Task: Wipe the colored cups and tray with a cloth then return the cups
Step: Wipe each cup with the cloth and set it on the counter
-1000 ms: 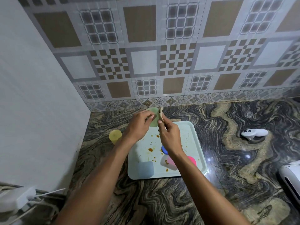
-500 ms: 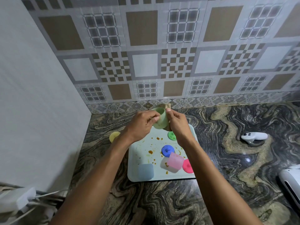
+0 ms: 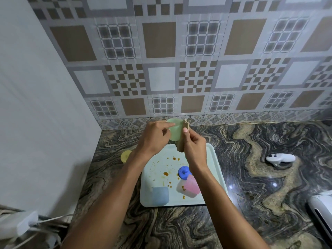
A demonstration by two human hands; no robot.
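Note:
My left hand grips a pale green cup held above the far edge of the tray. My right hand presses a folded beige cloth against the cup's right side. The light blue tray lies on the counter below, spotted with brown stains. On it stand a blue cup at the near left, a pink cup tipped on its side, and a blue round lid. A yellow cup stands on the counter left of the tray.
The dark marbled counter meets a tiled wall behind and a white wall on the left. A white controller lies at the right, a white appliance at the right edge, and white plugs and cables at the near left.
The cup has turned in my hands so that its base faces me, and the cloth has shifted along its right side. My right forearm now hides the green and pink lids.

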